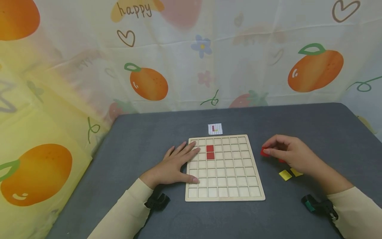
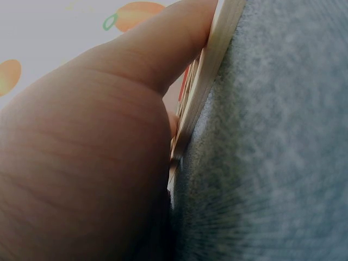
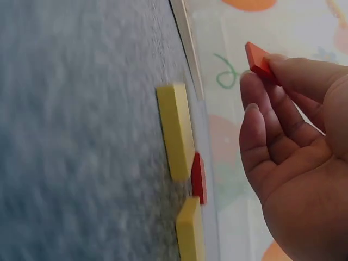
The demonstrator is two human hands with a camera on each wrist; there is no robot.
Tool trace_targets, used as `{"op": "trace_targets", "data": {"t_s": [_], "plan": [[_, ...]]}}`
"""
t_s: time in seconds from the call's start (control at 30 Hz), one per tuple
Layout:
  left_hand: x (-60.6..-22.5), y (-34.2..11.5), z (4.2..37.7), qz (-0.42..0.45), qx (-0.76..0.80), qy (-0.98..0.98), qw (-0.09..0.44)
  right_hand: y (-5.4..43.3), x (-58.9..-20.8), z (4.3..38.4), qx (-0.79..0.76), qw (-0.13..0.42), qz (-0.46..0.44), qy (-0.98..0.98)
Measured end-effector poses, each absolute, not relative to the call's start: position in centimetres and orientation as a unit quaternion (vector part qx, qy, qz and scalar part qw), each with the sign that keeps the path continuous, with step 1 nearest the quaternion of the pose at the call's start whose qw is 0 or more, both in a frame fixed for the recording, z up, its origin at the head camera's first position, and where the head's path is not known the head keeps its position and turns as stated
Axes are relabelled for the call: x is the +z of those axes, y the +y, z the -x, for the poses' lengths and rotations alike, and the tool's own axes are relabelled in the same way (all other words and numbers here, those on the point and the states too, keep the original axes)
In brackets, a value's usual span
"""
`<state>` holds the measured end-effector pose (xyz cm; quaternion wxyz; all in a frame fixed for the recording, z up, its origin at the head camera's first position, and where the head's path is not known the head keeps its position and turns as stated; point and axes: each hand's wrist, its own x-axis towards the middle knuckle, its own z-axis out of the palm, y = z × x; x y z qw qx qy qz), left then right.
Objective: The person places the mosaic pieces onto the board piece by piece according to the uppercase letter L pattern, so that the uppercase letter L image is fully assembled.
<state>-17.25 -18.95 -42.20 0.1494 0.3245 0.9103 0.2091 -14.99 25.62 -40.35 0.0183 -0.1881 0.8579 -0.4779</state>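
Observation:
A wooden grid board [image 1: 225, 201] lies on the dark cloth, with two red square tiles [image 1: 210, 152] in adjoining cells of one column near its upper left. My left hand [image 1: 170, 167] rests with spread fingers on the board's left edge; in the left wrist view the thumb [image 2: 157, 43] lies against the wooden rim. To the right of the board, my right hand [image 1: 293, 154] pinches another red tile [image 3: 258, 62] between thumb and fingers, raised off the table. Under that hand lie two yellow tiles [image 1: 285, 175] and a red tile [image 3: 199, 179], partly covered in the head view.
A small printed pattern card [image 1: 215, 129] with a coloured grid lies just beyond the board's top edge. Grey cloth [image 1: 143, 132] covers the table. Behind it hangs a curtain [image 1: 179, 49] printed with oranges and hearts.

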Motion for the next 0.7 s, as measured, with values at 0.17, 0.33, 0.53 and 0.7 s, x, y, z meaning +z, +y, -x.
{"op": "trace_targets", "data": {"t_s": [0.17,0.33,0.53,0.7], "plan": [[-42.1,-18.9,17.2,-0.325,0.209,0.910,0.151,24.6,-40.3,14.7,-0.505,0.028,0.213,0.836],[-42.1,-18.9,17.2,-0.323,0.211,0.910,0.151,23.2,-40.2,14.3,-0.519,0.050,0.218,0.825],[-42.1,-18.9,17.2,-0.324,0.211,0.910,0.151,21.4,-40.1,14.0,-0.519,0.065,0.235,0.819],[-42.0,-18.8,17.2,-0.323,0.212,0.910,0.152,20.0,-39.7,14.1,-0.514,0.075,0.243,0.819]]}}
